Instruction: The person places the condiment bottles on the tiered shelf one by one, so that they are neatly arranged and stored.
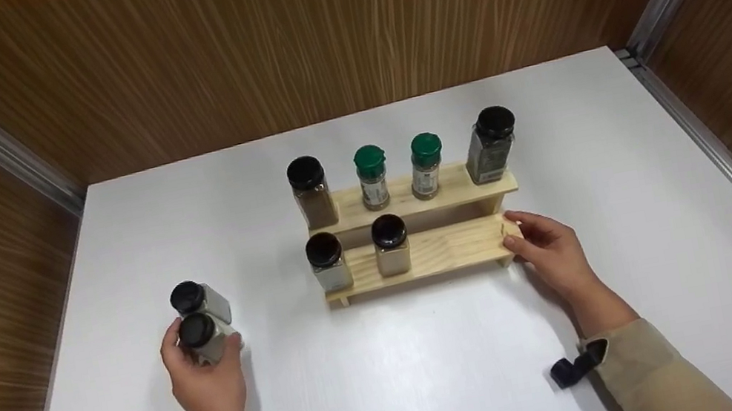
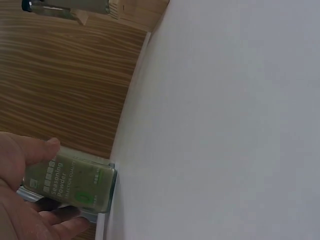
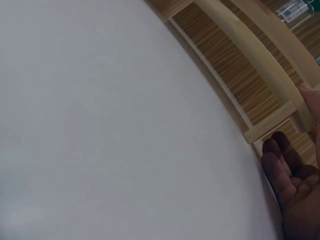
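Note:
My left hand (image 1: 211,395) grips a black-lidded seasoning powder jar (image 1: 214,346), thumb on one side and fingers on the other. Its printed label and greenish-grey contents show in the left wrist view, where the jar (image 2: 80,181) has its base close to the white table. Just behind it stands a second black-lidded jar (image 1: 217,304), partly hidden. On the right, my right hand (image 1: 560,258) holds the end of the lower shelf of a two-tier wooden rack (image 1: 456,248). The thumb is over the shelf, while the curled fingers (image 3: 280,172) lie underneath in the right wrist view.
Two black-lidded jars, one white (image 1: 332,275) and one beige (image 1: 394,258), stand on the lower shelf. Above them are a brown jar (image 1: 316,205), two green-capped bottles (image 1: 374,189) and a dark herb jar (image 1: 489,157). Wood-grain panels (image 1: 320,33) border the white table (image 1: 410,371).

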Tool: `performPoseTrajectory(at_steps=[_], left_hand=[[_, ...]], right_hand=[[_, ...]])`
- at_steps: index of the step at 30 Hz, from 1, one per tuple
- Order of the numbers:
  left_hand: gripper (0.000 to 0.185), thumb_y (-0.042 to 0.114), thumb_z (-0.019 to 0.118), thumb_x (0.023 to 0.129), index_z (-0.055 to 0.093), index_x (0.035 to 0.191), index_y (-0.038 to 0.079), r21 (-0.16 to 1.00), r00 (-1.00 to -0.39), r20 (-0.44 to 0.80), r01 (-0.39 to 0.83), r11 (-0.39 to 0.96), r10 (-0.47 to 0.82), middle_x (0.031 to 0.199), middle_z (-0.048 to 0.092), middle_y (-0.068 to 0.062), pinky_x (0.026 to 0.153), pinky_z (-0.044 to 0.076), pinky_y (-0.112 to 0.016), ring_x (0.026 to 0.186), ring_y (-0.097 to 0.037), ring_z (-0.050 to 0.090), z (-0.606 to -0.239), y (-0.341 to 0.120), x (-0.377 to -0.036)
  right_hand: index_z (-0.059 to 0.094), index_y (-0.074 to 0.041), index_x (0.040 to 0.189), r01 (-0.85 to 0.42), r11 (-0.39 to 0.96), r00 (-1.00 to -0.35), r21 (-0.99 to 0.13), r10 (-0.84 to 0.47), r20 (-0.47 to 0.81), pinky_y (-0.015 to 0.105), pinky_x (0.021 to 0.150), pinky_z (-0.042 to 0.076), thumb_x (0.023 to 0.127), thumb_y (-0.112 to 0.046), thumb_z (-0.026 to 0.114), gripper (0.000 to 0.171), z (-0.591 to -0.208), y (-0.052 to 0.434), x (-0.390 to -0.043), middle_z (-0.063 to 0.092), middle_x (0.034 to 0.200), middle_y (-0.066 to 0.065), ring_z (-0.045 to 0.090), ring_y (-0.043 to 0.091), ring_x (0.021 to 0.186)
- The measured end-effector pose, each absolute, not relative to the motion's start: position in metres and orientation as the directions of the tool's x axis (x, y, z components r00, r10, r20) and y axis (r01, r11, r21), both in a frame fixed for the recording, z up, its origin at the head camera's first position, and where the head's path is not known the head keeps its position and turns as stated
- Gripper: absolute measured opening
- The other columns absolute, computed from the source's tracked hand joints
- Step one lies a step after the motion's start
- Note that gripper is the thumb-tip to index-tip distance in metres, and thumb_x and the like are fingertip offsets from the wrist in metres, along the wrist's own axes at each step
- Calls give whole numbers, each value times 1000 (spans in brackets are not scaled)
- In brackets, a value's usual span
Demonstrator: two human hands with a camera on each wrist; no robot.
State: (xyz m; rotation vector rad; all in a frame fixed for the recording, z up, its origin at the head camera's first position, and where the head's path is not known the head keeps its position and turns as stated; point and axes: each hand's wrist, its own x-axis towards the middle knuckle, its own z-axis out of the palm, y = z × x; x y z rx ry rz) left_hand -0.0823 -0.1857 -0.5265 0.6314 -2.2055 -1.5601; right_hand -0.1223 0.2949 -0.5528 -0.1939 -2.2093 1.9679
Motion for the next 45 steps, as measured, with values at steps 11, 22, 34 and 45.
performPoseTrajectory(at_steps=[11, 22, 34, 45], left_hand=[[79, -8, 79, 90, 44, 158, 13, 943, -825, 53, -144, 300, -563, 156, 50, -23, 113, 43, -56, 144, -43, 46, -529, -182, -83], [79, -7, 78, 90, 44, 158, 13, 921, -856, 51, -160, 356, -515, 157, 49, -26, 112, 42, -62, 143, -48, 47, -518, -179, -71], [79, -12, 84, 83, 53, 152, 9, 912, -855, 226, 18, 410, -466, 151, 56, -23, 108, 47, -55, 138, -40, 55, -488, -164, -62], [80, -12, 86, 79, 58, 151, 11, 913, -829, 306, 116, 391, -468, 145, 63, -15, 89, 55, -19, 127, -34, 64, -458, -152, -62]], right_hand=[[63, 12, 136, -26, 95, -977, -995, 207, 45, 24, 65, 59, 94, 13, 72, 43, -552, 294, -122, 69, 96, 7, 67, 10, 77], [64, 11, 136, -23, 96, -977, -995, 209, 43, 24, 65, 58, 94, 12, 73, 43, -553, 295, -122, 67, 94, 8, 66, 10, 77], [64, 8, 138, 0, 120, -977, -993, 214, 26, 23, 67, 58, 95, 10, 73, 44, -551, 295, -122, 69, 99, 9, 66, 10, 79], [65, 9, 136, -9, 105, -976, -994, 217, 32, 23, 67, 58, 94, 10, 74, 43, -551, 294, -122, 70, 99, 8, 67, 10, 79]])
